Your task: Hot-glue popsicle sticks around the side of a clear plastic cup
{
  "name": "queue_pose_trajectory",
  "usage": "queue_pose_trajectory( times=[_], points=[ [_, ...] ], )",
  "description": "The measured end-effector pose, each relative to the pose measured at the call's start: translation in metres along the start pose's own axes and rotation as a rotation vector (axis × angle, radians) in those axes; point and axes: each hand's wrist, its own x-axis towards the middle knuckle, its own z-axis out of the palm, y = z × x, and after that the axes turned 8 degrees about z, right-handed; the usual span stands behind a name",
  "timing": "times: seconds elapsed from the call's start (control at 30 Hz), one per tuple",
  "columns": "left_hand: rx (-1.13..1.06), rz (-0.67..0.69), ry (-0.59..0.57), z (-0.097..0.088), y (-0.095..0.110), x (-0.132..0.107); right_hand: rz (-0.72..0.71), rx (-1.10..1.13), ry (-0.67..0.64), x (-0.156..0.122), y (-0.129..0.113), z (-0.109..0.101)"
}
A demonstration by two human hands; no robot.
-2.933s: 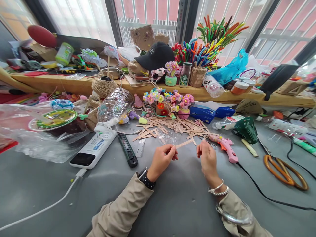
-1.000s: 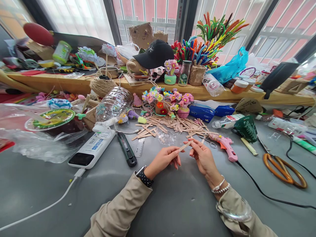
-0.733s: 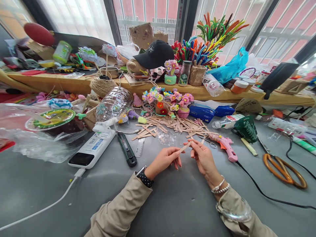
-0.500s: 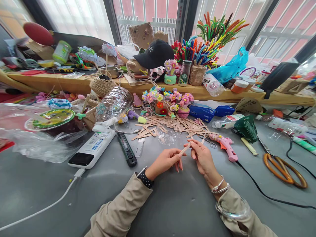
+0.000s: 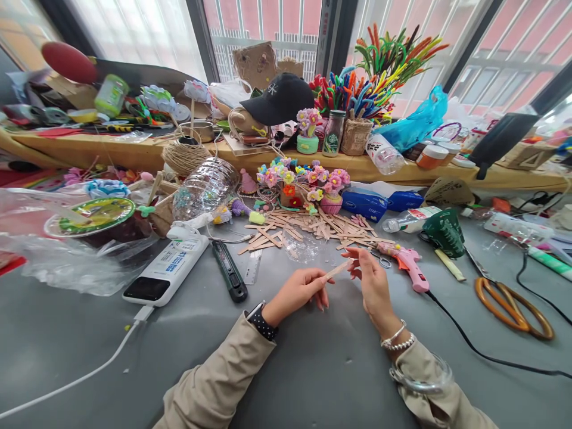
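Observation:
A thin wooden craft stick point(image 5: 338, 270) is held between both hands just above the grey table point(image 5: 313, 369). My left hand point(image 5: 298, 291) pinches its near end with thumb and fingertips. My right hand point(image 5: 372, 280) grips the far end with its fingers curled round it. Behind the hands lies a loose pile of similar wooden sticks point(image 5: 313, 229). A pink glue gun point(image 5: 407, 263) lies just right of my right hand, small scissors point(image 5: 379, 257) beside it.
A white power bank point(image 5: 168, 268), a black utility knife point(image 5: 229, 271) and a clear ruler point(image 5: 254, 266) lie left of the hands. Orange-handled scissors point(image 5: 513, 307) and a black cable point(image 5: 482, 354) lie to the right. Pipe-cleaner flowers point(image 5: 308, 182), a plastic bottle point(image 5: 206, 187) and a wooden shelf point(image 5: 277, 158) stand behind.
The hands came closer together and my right hand took hold of the stick's far end. The stick tilted slightly and shifted a little right; the rest stayed put.

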Motion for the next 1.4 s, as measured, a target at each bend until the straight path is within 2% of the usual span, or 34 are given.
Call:
queue_pose_trajectory(
  times=[0.2, 0.37, 0.43, 0.53, 0.67, 0.73, 0.77, 0.87, 0.97, 1.1, 1.2, 1.3, 1.4],
  points=[
    [-0.016, -0.004, 0.063, 0.000, 0.000, 0.000, -0.204, -0.330, 0.033, 0.000, 0.000, -0.002],
    [0.034, -0.059, 0.077, 0.002, 0.001, -0.001, -0.591, -0.598, 0.156, -0.002, 0.001, -0.002],
    [0.054, -0.063, 0.105, 0.002, 0.001, -0.001, -0.722, -0.665, 0.160, -0.005, 0.000, -0.001],
    [0.090, -0.041, 0.125, 0.002, 0.000, -0.001, -0.827, -0.672, 0.073, -0.013, -0.004, 0.004],
    [0.227, 0.112, 0.202, 0.000, -0.002, 0.000, -0.930, -0.584, -0.186, -0.026, -0.005, 0.015],
    [0.229, 0.153, 0.246, -0.001, -0.003, 0.000, -0.885, -0.534, -0.240, -0.029, -0.003, 0.017],
    [0.198, 0.143, 0.253, -0.001, -0.003, 0.000, -0.822, -0.512, -0.209, -0.029, -0.001, 0.016],
    [0.101, 0.080, 0.237, 0.000, -0.002, 0.000, -0.518, -0.412, -0.039, -0.025, 0.003, 0.011],
    [0.081, 0.068, 0.240, 0.001, 0.001, 0.000, -0.253, -0.264, 0.030, -0.018, 0.003, 0.007],
    [0.102, 0.071, 0.244, 0.002, 0.003, 0.000, 0.016, -0.132, -0.026, -0.011, 0.003, 0.009],
    [0.119, 0.082, 0.230, 0.003, 0.003, 0.000, 0.171, 0.050, -0.102, -0.010, 0.004, 0.012],
    [0.147, 0.091, 0.210, 0.003, 0.001, -0.001, 0.245, 0.171, -0.214, -0.011, 0.001, 0.015],
    [0.262, 0.124, 0.226, 0.002, 0.000, -0.002, 0.227, 0.164, -0.261, -0.013, -0.001, 0.016]
  ],
)
